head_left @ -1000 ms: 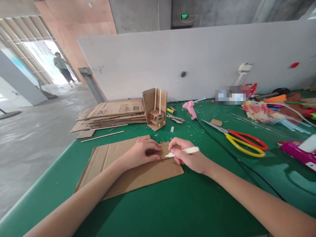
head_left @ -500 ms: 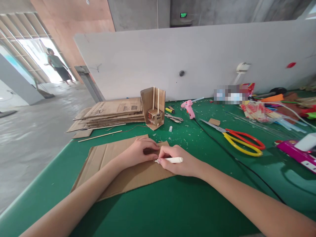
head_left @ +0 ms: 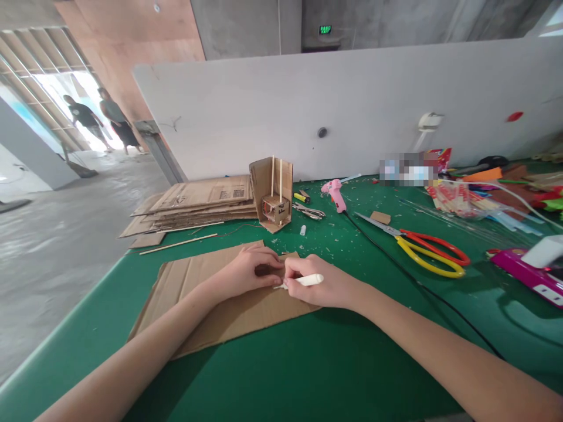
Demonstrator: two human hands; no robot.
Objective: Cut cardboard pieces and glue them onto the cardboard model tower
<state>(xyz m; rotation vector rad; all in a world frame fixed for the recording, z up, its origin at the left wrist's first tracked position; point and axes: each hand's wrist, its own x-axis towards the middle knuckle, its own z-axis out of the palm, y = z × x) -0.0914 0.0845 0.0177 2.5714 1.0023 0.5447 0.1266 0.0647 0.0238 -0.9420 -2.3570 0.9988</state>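
A brown cardboard sheet (head_left: 237, 319) lies on the green table, slightly turned. My left hand (head_left: 246, 269) rests on it with bent fingers, thumb and fingertips pressing it down close to my right hand. What lies beneath those fingertips is partly hidden. My right hand (head_left: 323, 284) is closed around a white marker (head_left: 310, 280). The marker is tilted, its tip at the cardboard beside my left thumb. A small white cap (head_left: 303, 230) lies beyond the hands.
Behind stand a cardboard model (head_left: 275, 199) with sticks and stacked cardboard (head_left: 206, 199). Pliers (head_left: 309, 211), a pink glue gun (head_left: 335, 196) with its black cord, scissors (head_left: 413, 243) and a purple power strip (head_left: 528, 272) lie to the right. Two people (head_left: 101, 120) are far left.
My right hand and the marker have shifted slightly, the marker's back end tilting up a little. My left hand stays in place. A second person now shows in the far doorway.
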